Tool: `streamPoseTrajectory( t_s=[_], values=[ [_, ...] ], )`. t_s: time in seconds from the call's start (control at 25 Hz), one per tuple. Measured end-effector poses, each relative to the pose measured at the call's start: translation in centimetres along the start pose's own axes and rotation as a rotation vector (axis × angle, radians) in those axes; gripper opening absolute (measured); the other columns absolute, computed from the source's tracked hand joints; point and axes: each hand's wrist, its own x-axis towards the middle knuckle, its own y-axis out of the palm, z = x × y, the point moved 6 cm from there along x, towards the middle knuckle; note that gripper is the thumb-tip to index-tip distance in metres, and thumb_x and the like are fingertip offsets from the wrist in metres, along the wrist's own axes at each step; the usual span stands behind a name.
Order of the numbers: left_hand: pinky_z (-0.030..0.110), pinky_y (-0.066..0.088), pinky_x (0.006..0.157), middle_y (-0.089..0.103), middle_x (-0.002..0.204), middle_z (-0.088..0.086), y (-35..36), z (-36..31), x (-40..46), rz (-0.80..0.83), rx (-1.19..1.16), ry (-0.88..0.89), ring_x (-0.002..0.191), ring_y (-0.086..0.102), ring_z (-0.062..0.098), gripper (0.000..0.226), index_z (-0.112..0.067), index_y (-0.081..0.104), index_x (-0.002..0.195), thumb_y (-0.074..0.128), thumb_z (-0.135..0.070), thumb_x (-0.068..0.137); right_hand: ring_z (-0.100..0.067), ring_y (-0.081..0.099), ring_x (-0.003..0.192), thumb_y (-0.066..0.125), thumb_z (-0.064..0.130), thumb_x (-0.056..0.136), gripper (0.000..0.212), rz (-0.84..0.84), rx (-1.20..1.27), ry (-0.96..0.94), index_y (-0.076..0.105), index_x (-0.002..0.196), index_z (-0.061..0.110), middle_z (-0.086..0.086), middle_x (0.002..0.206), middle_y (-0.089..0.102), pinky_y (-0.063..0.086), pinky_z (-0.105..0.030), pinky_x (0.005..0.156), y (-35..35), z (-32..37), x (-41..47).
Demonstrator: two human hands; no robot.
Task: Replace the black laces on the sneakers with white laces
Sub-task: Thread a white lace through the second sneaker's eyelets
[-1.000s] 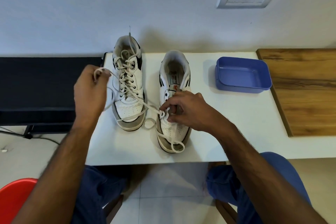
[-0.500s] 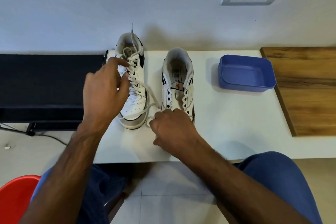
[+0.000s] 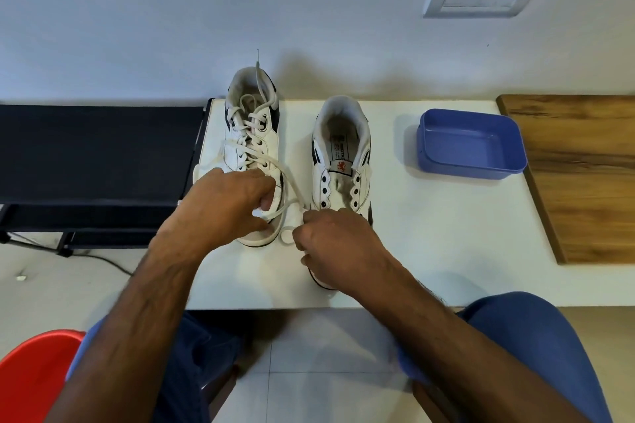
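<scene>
Two white sneakers stand side by side on the white table point(image 3: 429, 251), toes toward me. The left sneaker point(image 3: 252, 134) is laced with a white lace. The right sneaker point(image 3: 343, 154) shows bare eyelets in its upper rows. A loose white lace point(image 3: 292, 189) runs across the gap from the left sneaker's side toward the right sneaker's toe. My left hand point(image 3: 223, 209) lies over the left sneaker's toe with fingers curled round that lace. My right hand point(image 3: 333, 244) covers the right sneaker's toe and pinches the lace near its lowest eyelets. No black laces are in view.
A blue plastic tub point(image 3: 470, 142) sits on the table right of the sneakers. A wooden board point(image 3: 577, 175) covers the table's right end. A black bench point(image 3: 96, 154) adjoins the table's left side, a red stool point(image 3: 31, 374) stands at lower left, and the wall lies just behind the sneakers.
My left hand came down from a raised spot at the left onto the left sneaker's toe. My right hand slid back toward me over the right sneaker's toe. The lace went slacker.
</scene>
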Motion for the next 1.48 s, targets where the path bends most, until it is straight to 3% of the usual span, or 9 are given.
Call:
streamPoseTrajectory(
  t_s=[0.28,0.4,0.52,0.68,0.88,1.08,1.2,1.36,1.48],
  values=[
    [0.023,0.044,0.065,0.063,0.085,-0.015,-0.1,-0.5,-0.5,0.089,-0.065,0.017,0.079,0.063,0.009,0.014,-0.031,0.061,0.083,0.073,-0.034,0.089,-0.02,0.061,0.109,0.064,0.033,0.096,0.023,0.084,0.187,-0.054,0.068,0.117,0.024,0.002,0.117,0.062,0.047,-0.033,0.081,-0.1,-1.5,-0.1],
    [0.029,0.052,0.069,0.068,0.082,-0.005,-2.4,-1.5,-1.5,-0.016,-0.669,0.119,0.077,0.065,0.017,0.019,-0.021,0.064,0.079,0.08,-0.013,0.086,-0.007,0.062,0.089,0.068,0.029,0.094,0.008,-0.016,0.533,-0.017,0.073,0.099,0.025,0.012,0.096,0.068,0.055,-0.038,0.08,-2.4,-4.7,-0.8],
    [0.03,0.056,0.064,0.065,0.077,0.007,-5.3,-2.5,-1.6,-0.243,-1.204,0.196,0.064,0.064,0.024,0.018,-0.01,0.064,0.081,0.078,0.001,0.081,-0.009,0.062,0.077,0.072,0.017,0.092,0.013,-0.306,0.923,0.082,0.073,0.102,0.025,0.012,0.087,0.067,0.052,-0.022,0.072,-5.8,-8.6,-1.9],
    [0.023,0.052,0.057,0.066,0.07,0.005,-5.0,-4.7,-0.2,-0.412,-1.459,0.165,0.06,0.061,0.015,0.005,-0.003,0.071,0.089,0.071,-0.006,0.084,-0.012,0.063,0.08,0.076,0.012,0.089,0.03,-0.3,1.156,-0.062,0.069,0.115,0.027,0.01,0.091,0.067,0.053,-0.022,0.07,-7.0,-7.4,-2.3],
    [0.03,0.058,0.073,0.076,0.091,0.004,-4.4,-4.2,-0.3,-0.358,-1.447,0.197,0.077,0.07,0.022,0.023,0.002,0.074,0.106,0.059,0.002,0.09,-0.011,0.062,0.08,0.073,0.014,0.092,0.008,-0.336,1.256,-0.028,0.072,0.097,0.02,0.012,0.083,0.069,0.052,-0.024,0.072,-6.4,-8.1,-1.9],
    [0.032,0.059,0.086,0.077,0.095,0.005,-4.6,-4.3,-0.6,-0.39,-1.305,0.237,0.089,0.075,0.024,0.03,-0.003,0.075,0.106,0.064,0.015,0.084,-0.004,0.065,0.076,0.066,0.006,0.095,0.012,-0.256,1.334,-0.052,0.073,0.103,0.011,0.003,0.085,0.073,0.048,-0.015,0.069,-6.0,-8.7,-2.3],
    [0.027,0.056,0.078,0.072,0.087,0.004,-4.4,-4.5,-0.1,-0.472,-1.316,0.194,0.083,0.07,0.018,0.007,-0.009,0.074,0.087,0.071,-0.002,0.086,0.001,0.063,0.072,0.068,0.008,0.095,0.011,-0.304,1.133,0.12,0.075,0.099,0.015,0.007,0.085,0.074,0.046,-0.014,0.068,-4.9,-11.2,-2.5],
    [0.033,0.05,0.079,0.062,0.091,0.005,-2.6,-5.4,1.0,-0.449,-1.084,0.17,0.089,0.064,0.018,0.019,-0.017,0.067,0.086,0.059,-0.027,0.1,-0.002,0.061,0.084,0.068,0.015,0.094,0.015,-0.105,0.728,0.149,0.076,0.101,0.026,0.014,0.093,0.065,0.046,-0.016,0.075,-2.5,-11.3,-2.0],
    [0.035,0.053,0.07,0.062,0.088,-0.001,-0.8,-6.9,1.4,-0.363,-0.673,0.261,0.08,0.065,0.014,0.012,-0.012,0.075,0.104,0.065,-0.015,0.097,-0.011,0.059,0.08,0.071,0.029,0.093,0.011,-0.164,0.705,0.283,0.064,0.093,0.022,0.007,0.089,0.062,0.048,-0.029,0.072,-2.0,-11.4,-1.8]
  ],
)
